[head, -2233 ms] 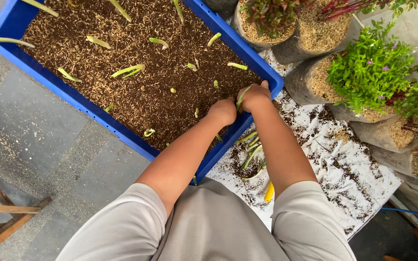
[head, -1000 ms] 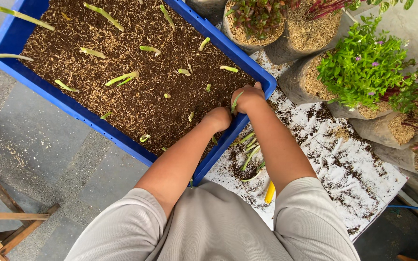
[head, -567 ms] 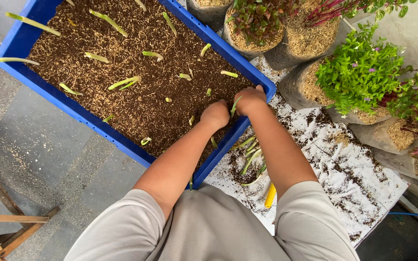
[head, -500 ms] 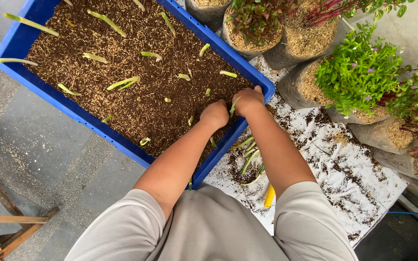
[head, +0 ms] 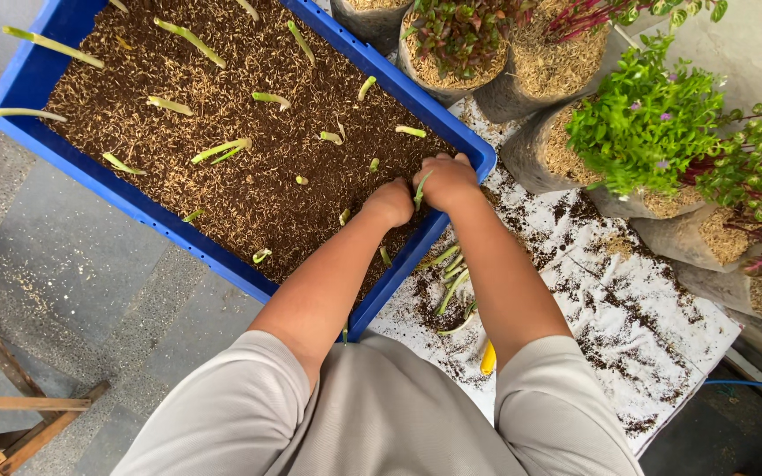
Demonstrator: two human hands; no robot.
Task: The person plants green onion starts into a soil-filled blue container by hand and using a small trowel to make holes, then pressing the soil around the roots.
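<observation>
A blue plastic tray (head: 222, 257) holds dark soil topped with dry husks, with several green cuttings stuck in it. Both hands press into the soil at the tray's near right corner. My left hand (head: 390, 201) is closed, knuckles down on the soil. My right hand (head: 447, 179) sits beside it, fingers curled around a small green cutting (head: 419, 189) that stands between the two hands. The fingertips of both hands are hidden.
A pile of loose green cuttings (head: 448, 282) lies on a white, soil-strewn sheet (head: 628, 317) beside the tray. Bagged plants (head: 646, 132) stand at the right and back. A yellow tool (head: 488, 358) pokes out under my right arm. A wooden frame (head: 11, 414) is at bottom left.
The two hands have drawn closer together around the cutting at the tray's corner. The view has shifted slightly; the tray and plants have not moved.
</observation>
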